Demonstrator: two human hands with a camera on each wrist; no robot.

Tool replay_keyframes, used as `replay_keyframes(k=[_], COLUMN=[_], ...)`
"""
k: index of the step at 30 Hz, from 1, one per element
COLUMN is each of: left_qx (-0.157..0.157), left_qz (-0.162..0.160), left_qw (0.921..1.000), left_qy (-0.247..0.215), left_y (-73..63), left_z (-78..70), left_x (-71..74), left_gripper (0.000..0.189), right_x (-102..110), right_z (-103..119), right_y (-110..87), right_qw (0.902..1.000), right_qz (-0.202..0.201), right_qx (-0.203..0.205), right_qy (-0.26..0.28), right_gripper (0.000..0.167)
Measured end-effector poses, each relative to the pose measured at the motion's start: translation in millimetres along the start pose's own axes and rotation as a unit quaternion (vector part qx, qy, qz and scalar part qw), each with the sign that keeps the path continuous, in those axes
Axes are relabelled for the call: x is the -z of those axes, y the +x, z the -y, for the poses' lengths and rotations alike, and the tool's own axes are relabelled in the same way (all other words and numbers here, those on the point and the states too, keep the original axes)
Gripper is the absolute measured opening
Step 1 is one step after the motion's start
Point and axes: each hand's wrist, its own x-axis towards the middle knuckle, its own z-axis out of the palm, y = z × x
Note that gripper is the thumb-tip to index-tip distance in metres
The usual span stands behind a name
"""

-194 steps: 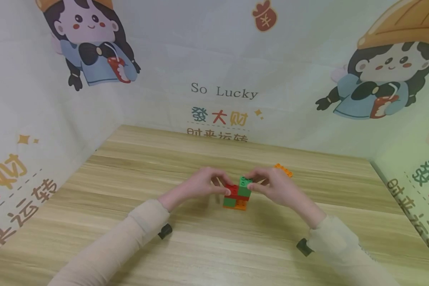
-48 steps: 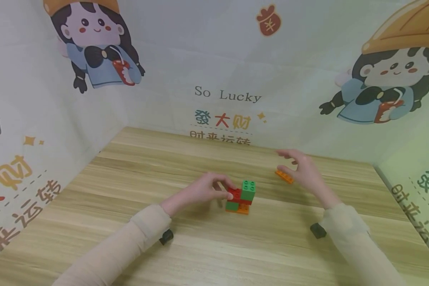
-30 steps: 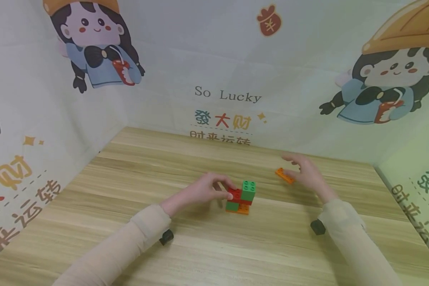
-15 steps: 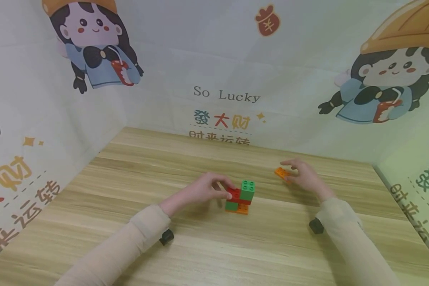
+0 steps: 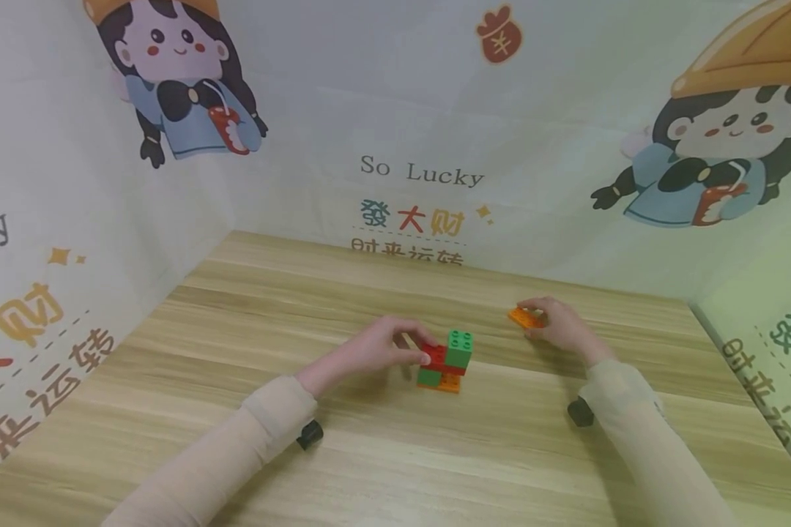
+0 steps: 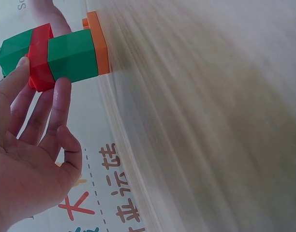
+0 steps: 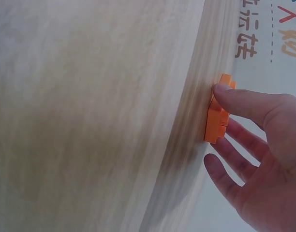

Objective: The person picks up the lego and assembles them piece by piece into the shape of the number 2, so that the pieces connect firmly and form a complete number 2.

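Observation:
A small stack of toy building bricks stands on the wooden table, left of the loose orange piece. Its base is a flat orange brick, bearing a green brick on its left half. Across that lies a thin red brick, topped at the right end by another green brick. My left hand pinches the red brick by its left end, thumb in front and fingers behind. Farther back on the right, my right hand pinches a loose flat orange brick between thumb and fingers, close over the table.
The pale wooden table carries both hands' work. A printed cloth with cartoon figures and lettering hangs behind it and along both sides. Dark small devices sit under each sleeve cuff, the right one close to the tabletop.
My right hand earlier held the upper green brick, then let go and moved right and back. It has since come down and taken hold of the loose orange brick. The left hand keeps its grip.

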Motion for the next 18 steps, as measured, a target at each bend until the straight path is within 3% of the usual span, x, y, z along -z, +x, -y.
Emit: replay_keyframes(k=[18], left_qx=[-0.008], left_qz=[-0.001], left_qw=[0.9999], left_qy=[-0.007], left_y=[2.4], left_z=[3.6], left_x=[-0.4], left_gripper=[0.028], right_x=[-3.4], right_z=[1.5], right_y=[2.1], right_qw=[0.9997], right_qz=[0.009], right_qx=[-0.018], right_qy=[-0.014], right_gripper=[0.053])
